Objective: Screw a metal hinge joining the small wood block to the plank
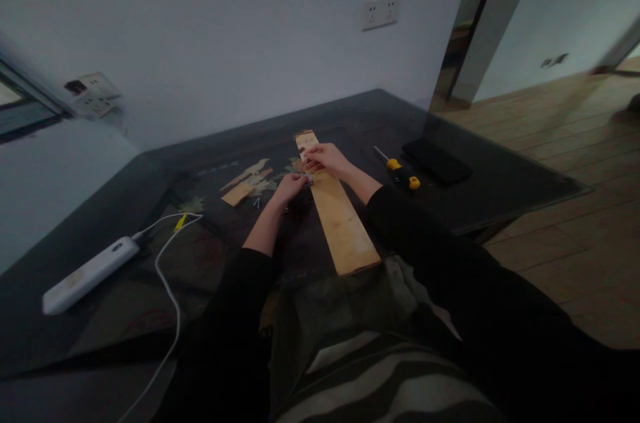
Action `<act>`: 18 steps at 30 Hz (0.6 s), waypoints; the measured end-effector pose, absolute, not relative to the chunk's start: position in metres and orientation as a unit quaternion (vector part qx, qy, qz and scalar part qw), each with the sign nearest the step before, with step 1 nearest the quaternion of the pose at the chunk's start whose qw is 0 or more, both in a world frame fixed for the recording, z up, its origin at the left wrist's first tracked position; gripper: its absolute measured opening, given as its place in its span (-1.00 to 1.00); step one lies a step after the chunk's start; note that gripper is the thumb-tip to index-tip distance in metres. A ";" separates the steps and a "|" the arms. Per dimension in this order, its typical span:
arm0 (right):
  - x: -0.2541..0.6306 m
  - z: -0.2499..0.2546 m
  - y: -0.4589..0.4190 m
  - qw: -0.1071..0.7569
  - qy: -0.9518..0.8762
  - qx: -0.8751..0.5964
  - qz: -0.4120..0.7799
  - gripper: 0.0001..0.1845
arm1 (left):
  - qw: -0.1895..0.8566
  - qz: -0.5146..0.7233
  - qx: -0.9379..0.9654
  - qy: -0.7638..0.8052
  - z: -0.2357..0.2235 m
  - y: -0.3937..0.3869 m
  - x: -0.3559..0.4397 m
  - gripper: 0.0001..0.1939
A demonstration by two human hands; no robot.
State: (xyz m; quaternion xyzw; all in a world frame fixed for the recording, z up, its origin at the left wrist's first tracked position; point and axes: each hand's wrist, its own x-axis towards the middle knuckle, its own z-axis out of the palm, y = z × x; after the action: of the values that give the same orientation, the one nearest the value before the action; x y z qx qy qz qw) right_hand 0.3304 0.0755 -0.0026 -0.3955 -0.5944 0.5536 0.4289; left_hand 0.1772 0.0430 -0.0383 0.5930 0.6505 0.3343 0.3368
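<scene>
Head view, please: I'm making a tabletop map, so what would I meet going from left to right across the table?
Long white device, yellow cable tag, small wooden piece, loose screws, left hand, long wooden board, screwdriver, flat black object.

On the left of the worktop (515,176) we see a white power strip (90,276), with a white cable (170,290) curving away from it and a yellow tag (181,222) on the cable. To the right we find a flat black object (437,161). Behind, we see a pale wall (250,30) with two sockets (380,13); at far right, a brown floor (555,256).
</scene>
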 end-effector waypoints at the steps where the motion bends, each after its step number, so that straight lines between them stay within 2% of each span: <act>1: 0.331 -0.001 0.074 0.436 -0.569 -0.391 0.578 -0.85 | 0.336 0.334 0.596 0.648 -0.039 0.043 0.177 -0.74; 5: 0.334 0.005 0.069 0.442 -0.506 -0.397 0.625 -0.81 | 0.333 0.335 0.606 0.640 -0.042 0.045 0.174 -0.73; 8: 0.336 0.007 0.069 0.414 -0.518 -0.411 0.626 -0.79 | 0.333 0.336 0.604 0.642 -0.043 0.046 0.173 -0.73; 12: 0.341 0.008 0.070 0.336 -0.606 -0.421 0.585 -0.76 | 0.334 0.336 0.600 0.644 -0.042 0.046 0.174 -0.73; 18: 0.350 0.011 0.077 0.229 -0.785 -0.354 0.455 -0.96 | 0.326 0.326 0.602 0.652 -0.036 0.043 0.176 -0.71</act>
State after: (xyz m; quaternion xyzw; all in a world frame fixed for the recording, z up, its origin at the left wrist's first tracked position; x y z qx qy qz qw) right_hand 0.3502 0.0770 0.0110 -0.3543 -0.7846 0.4546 0.2287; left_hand 0.1761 0.0430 -0.0364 0.6024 0.6516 0.3258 0.3261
